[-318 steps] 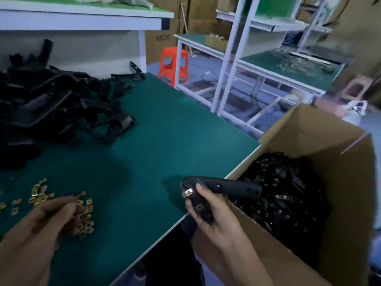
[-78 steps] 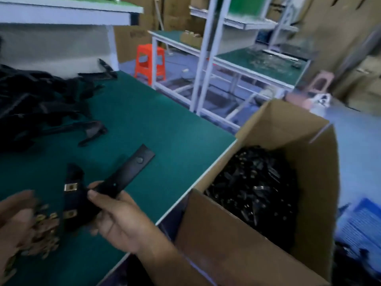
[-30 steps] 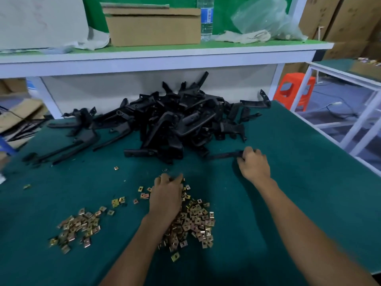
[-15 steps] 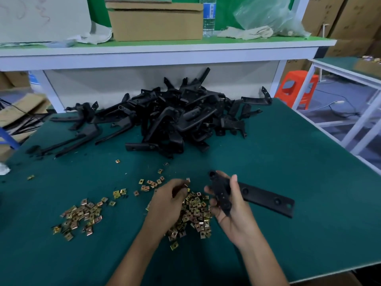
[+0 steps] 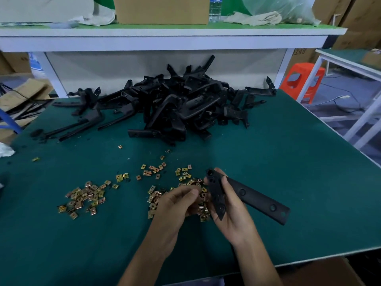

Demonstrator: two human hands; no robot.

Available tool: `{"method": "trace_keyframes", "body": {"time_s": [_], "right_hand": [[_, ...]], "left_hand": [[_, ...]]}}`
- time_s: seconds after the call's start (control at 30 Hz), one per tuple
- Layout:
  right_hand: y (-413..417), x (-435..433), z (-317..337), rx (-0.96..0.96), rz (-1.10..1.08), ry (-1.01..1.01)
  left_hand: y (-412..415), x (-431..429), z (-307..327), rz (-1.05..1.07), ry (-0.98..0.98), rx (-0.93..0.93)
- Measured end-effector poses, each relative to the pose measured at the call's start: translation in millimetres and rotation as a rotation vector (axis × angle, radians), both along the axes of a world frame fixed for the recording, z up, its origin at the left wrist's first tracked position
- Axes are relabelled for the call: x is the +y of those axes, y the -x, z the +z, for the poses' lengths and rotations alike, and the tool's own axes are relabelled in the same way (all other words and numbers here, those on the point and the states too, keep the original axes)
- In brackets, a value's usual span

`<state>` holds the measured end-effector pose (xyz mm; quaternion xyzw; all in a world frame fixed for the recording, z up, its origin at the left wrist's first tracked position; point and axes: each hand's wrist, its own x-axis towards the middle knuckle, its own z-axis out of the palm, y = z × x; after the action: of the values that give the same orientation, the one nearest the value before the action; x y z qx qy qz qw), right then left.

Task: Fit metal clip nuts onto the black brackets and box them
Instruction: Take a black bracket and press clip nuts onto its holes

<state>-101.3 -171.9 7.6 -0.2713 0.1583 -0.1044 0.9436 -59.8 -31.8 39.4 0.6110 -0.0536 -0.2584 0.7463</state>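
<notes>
My right hand [image 5: 228, 211] grips a black L-shaped bracket [image 5: 253, 198] just above the green table, its long arm pointing right. My left hand [image 5: 177, 203] hovers beside it with fingers curled over the pile of brass-coloured clip nuts [image 5: 181, 188]; whether it pinches a nut is hidden by the fingers. A second heap of clip nuts [image 5: 84, 198] lies to the left. A big pile of black brackets [image 5: 175, 106] sits at the back of the table.
The green table [image 5: 299, 162] ends at a white edge at right and front. A white shelf [image 5: 165, 36] above the back holds a cardboard box [image 5: 162, 9], a bottle and cloths. An orange stool [image 5: 303, 81] stands at right. A carton corner [image 5: 321, 273] shows bottom right.
Over the last second my right hand pulled a bracket from the pile toward me and now holds it by the nuts. My left hand stayed at the nut pile, fingers curling.
</notes>
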Motion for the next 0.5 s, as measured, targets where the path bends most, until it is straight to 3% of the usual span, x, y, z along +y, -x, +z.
{"method": "trace_keyframes", "body": {"time_s": [0.23, 0.5], "right_hand": [[2.4, -3.4, -2.7, -0.031, 0.071, -0.008], [3.5, -1.3, -1.2, 0.009, 0.13, 0.066]], "left_hand": [[4.1, -2.1, -3.3, -0.022, 0.023, -0.044], [8.8, -7.0, -5.1, 0.011, 0.067, 0.044]]}}
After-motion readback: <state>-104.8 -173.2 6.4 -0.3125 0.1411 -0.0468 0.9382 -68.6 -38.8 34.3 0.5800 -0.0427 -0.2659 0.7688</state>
